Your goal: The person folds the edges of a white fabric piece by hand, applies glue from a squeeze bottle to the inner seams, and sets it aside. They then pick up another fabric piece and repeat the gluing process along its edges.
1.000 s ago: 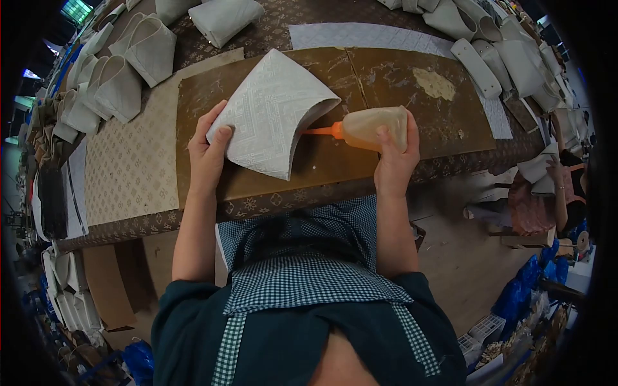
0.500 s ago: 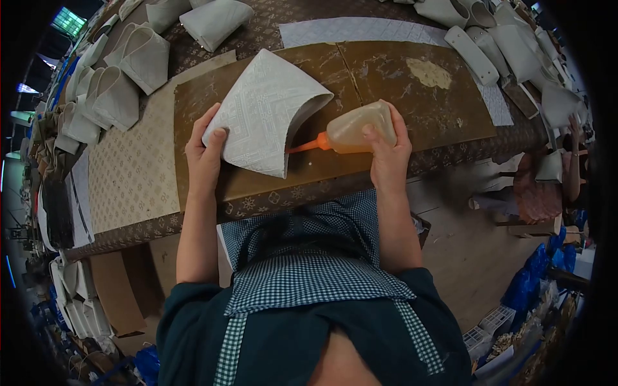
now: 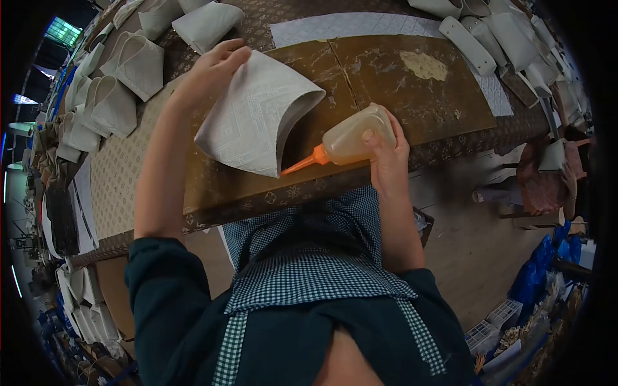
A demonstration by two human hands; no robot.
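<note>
A white embossed bag piece (image 3: 257, 116), folded into an open-ended shell, rests on the brown board, its curved opening facing right. My left hand (image 3: 219, 64) is at its upper left corner, fingers bent over the edge and thumb pointing right. My right hand (image 3: 391, 151) is wrapped around a translucent squeeze bottle (image 3: 354, 138) with yellowish liquid inside, tilted so that its orange nozzle points down to the left. The nozzle tip is at the lower corner of the opening. Whether liquid is coming out cannot be made out.
Under the work lies a worn brown board (image 3: 380, 83) with a crack, on a patterned tabletop. Similar white bag shells (image 3: 138, 64) are gathered at the left, and more white pieces (image 3: 470, 45) lie at the right. Another person (image 3: 547, 180) is at the far right.
My left hand has moved from the bag piece's lower left side up to its top corner. The nozzle has slid down along the opening's edge to the bottom corner, tilting more steeply.
</note>
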